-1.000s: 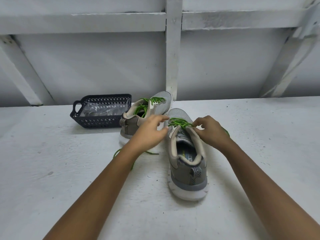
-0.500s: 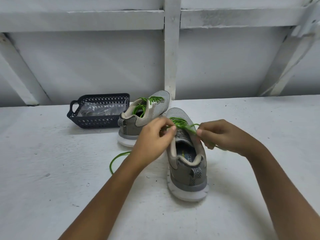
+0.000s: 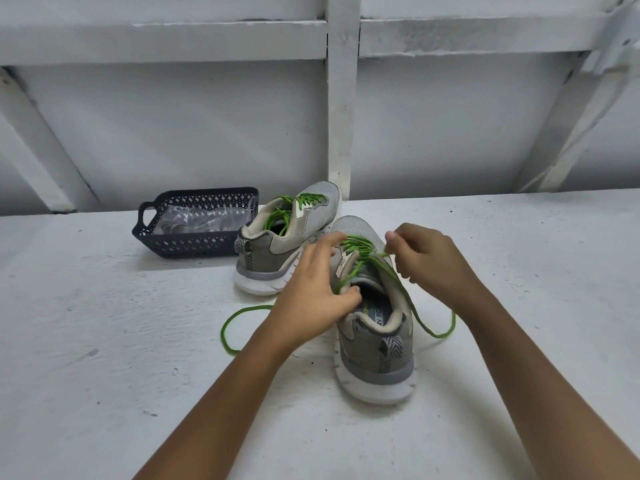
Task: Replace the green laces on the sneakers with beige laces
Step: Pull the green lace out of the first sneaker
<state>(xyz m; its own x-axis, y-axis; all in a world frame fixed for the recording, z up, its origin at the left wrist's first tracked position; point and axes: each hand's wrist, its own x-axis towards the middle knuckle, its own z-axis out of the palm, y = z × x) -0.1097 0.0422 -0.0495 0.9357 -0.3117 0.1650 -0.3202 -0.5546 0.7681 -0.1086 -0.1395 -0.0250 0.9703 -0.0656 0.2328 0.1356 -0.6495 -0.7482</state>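
Two grey sneakers stand on the white table. The near sneaker (image 3: 375,344) has its heel toward me, and the far sneaker (image 3: 294,230) lies behind it to the left. Both carry a green lace (image 3: 358,249). My left hand (image 3: 308,296) is at the near sneaker's left collar. Its thumb and a finger pinch a lace strand and its index finger stretches over the eyelets. My right hand (image 3: 429,265) has curled fingers and pinches the lace at the top right eyelets. Loose lace loops lie on the table on both sides of the sneaker.
A dark plastic basket (image 3: 183,245) holding a clear plastic bag (image 3: 201,220) sits at the back left, touching the far sneaker's heel side. A white wall with beams rises behind the table. Bare table (image 3: 536,271) spreads out to the right.
My right hand has pulled lace out and come back to the eyelets, so a loose loop now lies right of the sneaker. My left hand slid down to the collar with fingers spread.
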